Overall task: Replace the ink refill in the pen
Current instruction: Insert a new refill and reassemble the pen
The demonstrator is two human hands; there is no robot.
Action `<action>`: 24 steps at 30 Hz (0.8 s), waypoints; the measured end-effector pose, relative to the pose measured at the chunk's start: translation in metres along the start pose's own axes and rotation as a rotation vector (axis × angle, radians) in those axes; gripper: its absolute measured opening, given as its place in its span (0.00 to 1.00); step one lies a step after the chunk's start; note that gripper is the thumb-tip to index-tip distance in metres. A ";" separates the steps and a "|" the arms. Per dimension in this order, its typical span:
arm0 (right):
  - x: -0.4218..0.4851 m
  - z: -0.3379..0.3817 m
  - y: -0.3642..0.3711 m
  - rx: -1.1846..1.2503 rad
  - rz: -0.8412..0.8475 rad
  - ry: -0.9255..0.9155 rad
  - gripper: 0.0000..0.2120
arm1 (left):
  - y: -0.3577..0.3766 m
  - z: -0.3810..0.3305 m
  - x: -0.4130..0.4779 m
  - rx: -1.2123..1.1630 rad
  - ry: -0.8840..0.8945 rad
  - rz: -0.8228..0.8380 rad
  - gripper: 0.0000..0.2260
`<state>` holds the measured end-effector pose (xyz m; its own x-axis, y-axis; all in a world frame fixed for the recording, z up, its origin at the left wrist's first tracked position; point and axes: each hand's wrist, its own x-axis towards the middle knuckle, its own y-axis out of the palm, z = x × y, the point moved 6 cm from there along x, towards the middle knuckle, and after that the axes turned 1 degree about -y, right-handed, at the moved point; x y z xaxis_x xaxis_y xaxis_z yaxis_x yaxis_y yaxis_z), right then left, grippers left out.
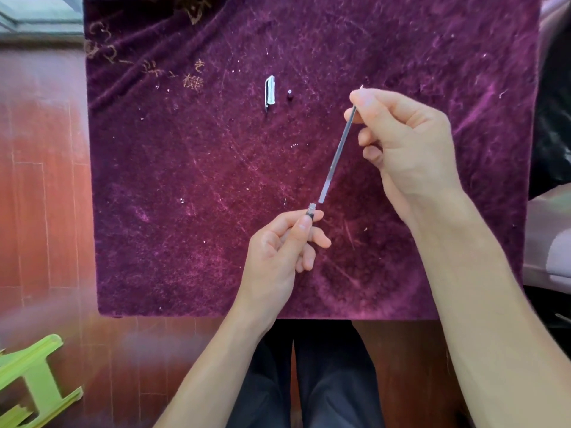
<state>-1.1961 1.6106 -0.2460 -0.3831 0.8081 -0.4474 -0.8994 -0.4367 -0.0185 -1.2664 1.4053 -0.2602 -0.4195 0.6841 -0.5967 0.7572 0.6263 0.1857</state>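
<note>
My right hand (404, 143) pinches the tip end of a thin clear ink refill (336, 156), which slants down to the left. Its lower end hangs just above and to the right of the open threaded mouth of the pen barrel (310, 210). My left hand (281, 248) grips that barrel between thumb and fingers, so only its top end shows. Farther back on the purple cloth lie a clear pen cap (270, 92) with a clip and, to its right, a small dark pen part (290, 95).
A purple velvet cloth (185, 180) covers the table, with gold embroidery at its far left corner. A green plastic stool (27, 381) stands on the wooden floor at lower left. My legs are under the table's near edge. Pale fabric lies at the right edge.
</note>
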 end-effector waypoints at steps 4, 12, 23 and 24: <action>0.020 0.013 -0.032 -0.074 -0.082 -0.045 0.05 | 0.005 -0.008 0.007 0.004 0.011 -0.007 0.11; 0.047 0.017 -0.096 -0.489 -0.263 -0.125 0.03 | 0.014 -0.016 0.021 0.021 0.001 -0.016 0.11; 0.052 0.003 -0.110 -0.741 -0.357 -0.086 0.08 | 0.017 -0.016 0.027 0.020 -0.020 -0.009 0.11; 0.052 0.002 -0.110 -0.752 -0.358 -0.080 0.07 | 0.017 -0.015 0.027 0.019 -0.020 -0.008 0.11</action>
<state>-1.1179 1.7013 -0.2649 -0.1401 0.9614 -0.2367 -0.6006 -0.2726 -0.7517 -1.2722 1.4402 -0.2609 -0.4153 0.6714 -0.6138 0.7633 0.6242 0.1663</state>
